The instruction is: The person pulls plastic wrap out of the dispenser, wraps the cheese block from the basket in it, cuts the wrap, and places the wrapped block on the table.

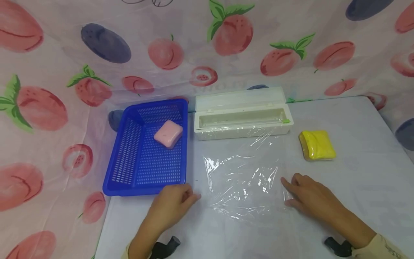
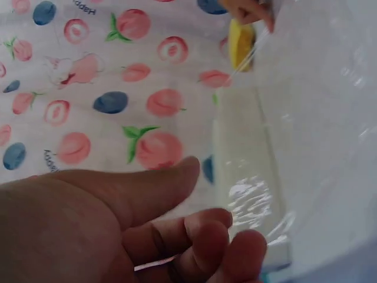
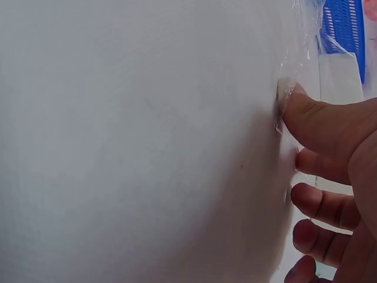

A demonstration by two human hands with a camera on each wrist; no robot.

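Note:
A sheet of clear cling film (image 1: 242, 180) lies spread on the table in front of a white film dispenser box (image 1: 242, 131) with its lid raised. My right hand (image 1: 312, 196) is at the film's right edge; in the right wrist view its thumb (image 3: 321, 124) touches the film, apart from the fingers. My left hand (image 1: 173, 207) is beside the basket's near right corner, loosely curled with nothing in it; the left wrist view shows a gap between thumb (image 2: 159, 188) and fingers. A yellow block with a brownish side, shiny on top (image 1: 318, 145), lies beyond my right hand.
A blue plastic basket (image 1: 129, 190) stands on the left with a pink soap bar (image 1: 169, 134) in it. A fruit-printed sheet (image 1: 194, 43) hangs behind and to the left. White cloth (image 1: 365, 172) covers the table. Dark wrist devices (image 1: 337, 247) sit by both wrists.

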